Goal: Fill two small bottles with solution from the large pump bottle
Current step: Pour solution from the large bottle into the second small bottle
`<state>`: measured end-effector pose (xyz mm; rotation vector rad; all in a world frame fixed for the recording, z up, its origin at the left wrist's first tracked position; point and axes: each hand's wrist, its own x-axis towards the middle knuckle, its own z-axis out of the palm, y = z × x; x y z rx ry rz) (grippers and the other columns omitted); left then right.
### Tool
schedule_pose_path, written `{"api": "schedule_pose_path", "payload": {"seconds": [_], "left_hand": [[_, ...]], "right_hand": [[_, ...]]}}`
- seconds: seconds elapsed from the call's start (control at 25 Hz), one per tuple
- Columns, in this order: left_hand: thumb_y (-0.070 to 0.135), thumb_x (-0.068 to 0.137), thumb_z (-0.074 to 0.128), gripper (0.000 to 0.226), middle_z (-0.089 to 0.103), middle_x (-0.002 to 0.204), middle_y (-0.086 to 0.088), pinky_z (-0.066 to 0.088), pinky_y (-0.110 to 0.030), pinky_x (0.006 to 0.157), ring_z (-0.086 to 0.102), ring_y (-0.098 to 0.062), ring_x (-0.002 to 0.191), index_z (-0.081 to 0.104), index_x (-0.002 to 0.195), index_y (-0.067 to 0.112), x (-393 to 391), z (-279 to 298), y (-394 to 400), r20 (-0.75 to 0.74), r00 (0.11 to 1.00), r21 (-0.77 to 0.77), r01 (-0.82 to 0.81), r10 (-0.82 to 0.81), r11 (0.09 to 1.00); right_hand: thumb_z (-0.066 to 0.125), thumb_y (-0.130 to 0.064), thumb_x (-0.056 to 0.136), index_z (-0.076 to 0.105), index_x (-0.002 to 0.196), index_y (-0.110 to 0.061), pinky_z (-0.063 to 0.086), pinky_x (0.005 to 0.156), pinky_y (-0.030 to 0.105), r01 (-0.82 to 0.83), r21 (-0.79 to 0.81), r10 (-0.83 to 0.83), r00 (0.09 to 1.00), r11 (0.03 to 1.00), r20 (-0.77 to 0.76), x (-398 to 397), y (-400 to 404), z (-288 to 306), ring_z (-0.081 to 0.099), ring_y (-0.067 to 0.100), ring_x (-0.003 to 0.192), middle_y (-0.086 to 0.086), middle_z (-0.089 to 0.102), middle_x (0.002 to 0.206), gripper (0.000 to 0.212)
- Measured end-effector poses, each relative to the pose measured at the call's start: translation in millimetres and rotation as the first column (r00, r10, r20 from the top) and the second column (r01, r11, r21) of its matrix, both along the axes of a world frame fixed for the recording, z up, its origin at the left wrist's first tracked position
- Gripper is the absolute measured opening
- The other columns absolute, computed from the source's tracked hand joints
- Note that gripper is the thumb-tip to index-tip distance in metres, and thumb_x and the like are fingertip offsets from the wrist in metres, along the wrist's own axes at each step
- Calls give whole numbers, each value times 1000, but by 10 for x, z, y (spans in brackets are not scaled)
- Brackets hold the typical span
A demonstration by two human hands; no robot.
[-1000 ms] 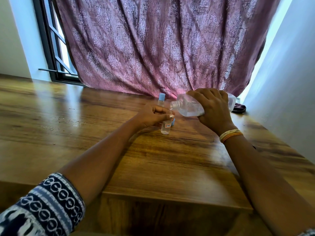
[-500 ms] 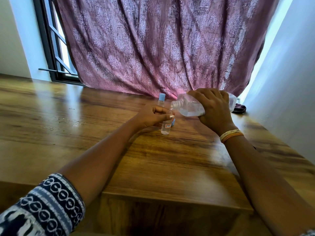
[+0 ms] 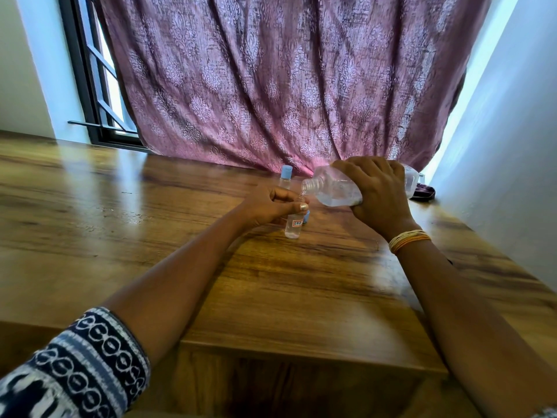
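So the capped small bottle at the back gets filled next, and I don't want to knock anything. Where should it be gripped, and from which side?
Probably the clear body just under the blue cap of the capped small bottle, which stands upright. Come from the left: the left hand is nearest, while the tilted large bottle in the right hand crowds its right.

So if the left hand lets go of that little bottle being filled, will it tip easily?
Probably yes. The small bottle is tall and narrow on a smooth wooden table, so a nudge from the large bottle could topple it. It looks partly filled, which likely steadies it slightly.
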<state>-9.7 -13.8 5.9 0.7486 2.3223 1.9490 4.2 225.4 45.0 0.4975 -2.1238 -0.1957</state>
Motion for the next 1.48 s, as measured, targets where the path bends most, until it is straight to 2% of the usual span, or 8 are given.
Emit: {"api": "schedule_pose_path", "payload": {"seconds": [0.4,0.64,0.76,0.88,1.08,1.24,1.32,1.48], "left_hand": [[12,83,72,22,71,111,-19,58,-30,77,68,-26,96,72,104,8,38,27,7,40,999,-6,-2,2,1000],[13,79,76,25,75,106,-9,58,-33,84,72,-16,93,73,103,10,-3,-12,-13,55,998,10,17,-17,1000],[3,75,77,37,70,115,-19,54,-44,94,68,-32,106,69,111,2,-10,-44,1,120,992,39,45,-49,998],[-2,73,77,40,71,112,-21,59,-28,82,70,-20,95,68,112,2,1,-43,-4,87,994,-17,67,-65,998],[-6,74,75,42,69,114,-21,59,-22,76,71,-8,80,65,115,0,5,-47,3,111,992,-9,65,-64,998],[-6,75,74,39,69,115,-22,58,-23,80,70,-7,80,67,112,2,-12,-55,14,104,992,-24,69,-66,997],[-7,75,74,40,69,114,-22,58,-25,82,70,-5,77,67,113,1,-26,-65,12,101,993,-35,68,-64,997],[-6,75,74,38,69,114,-21,58,-30,87,70,-12,84,68,111,4,-17,-64,8,105,992,-25,75,-72,997]], "right_hand": [[70,-28,74,53,130,-28,37,90,46,-7,4,7,1000,1000,4,-12,6,-13,54,31,111,2,62,122,58],[63,-35,71,52,130,-29,37,89,44,-20,-31,22,997,999,68,15,-3,-10,54,30,110,0,61,122,60],[67,-39,66,50,130,-31,39,87,44,-65,-104,81,984,993,160,35,-30,-23,56,30,107,-2,61,119,67],[68,-39,65,49,132,-27,49,85,49,-131,-229,185,954,965,236,46,-61,-36,59,32,103,1,62,115,70],[87,-15,62,51,131,-11,55,78,26,-239,-544,406,889,804,210,41,-40,-31,66,24,95,8,68,113,78],[88,-11,64,47,130,-10,51,72,10,-247,-754,481,871,609,103,19,29,3,64,1,88,-1,65,107,78],[88,-11,65,48,129,-10,52,73,11,-193,-863,513,854,467,87,3,70,-26,64,-7,87,-5,65,102,76],[86,-14,66,44,133,-15,58,83,38,-52,-965,633,763,259,128,-20,159,-77,68,22,102,9,66,117,79]]}}
